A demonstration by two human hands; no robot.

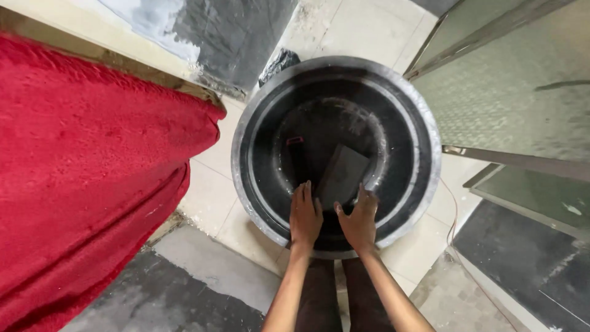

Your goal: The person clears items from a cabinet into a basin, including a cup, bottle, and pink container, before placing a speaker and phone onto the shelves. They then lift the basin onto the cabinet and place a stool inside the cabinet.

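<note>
**Both hands in the black tub, on a dark flat slab**

Tiled floor, pale square tiles with grey cement patches (203, 289) at the bottom and a rough grey-plastered wall strip (233, 37) at the top. Big red fuzzy fabric (92, 166) fills the left side, draped down to the floor. Metal-framed frosted glass door panels (510, 92) on the right, and a thin reddish wire (453, 215) runs along the floor beside them.

Centre: large round black plastic tub (246, 178) with a wide grey rim, standing on the tiles. Inside sits a dark grey rectangular slab (343, 175), tilted, leaning toward the near wall. Small dark item with a reddish edge (295, 141) lies just left of it; can't tell what it is, too dim.

Left hand (305, 216): fingers spread, flat, palm down over the near rim, fingertips just beside the slab's lower left edge. Right hand (358, 221): fingers spread, thumb out, fingertips touching the slab's lower right corner. Neither hand is closed round anything. Dark trouser legs (319, 295) are visible below the forearms.
</note>
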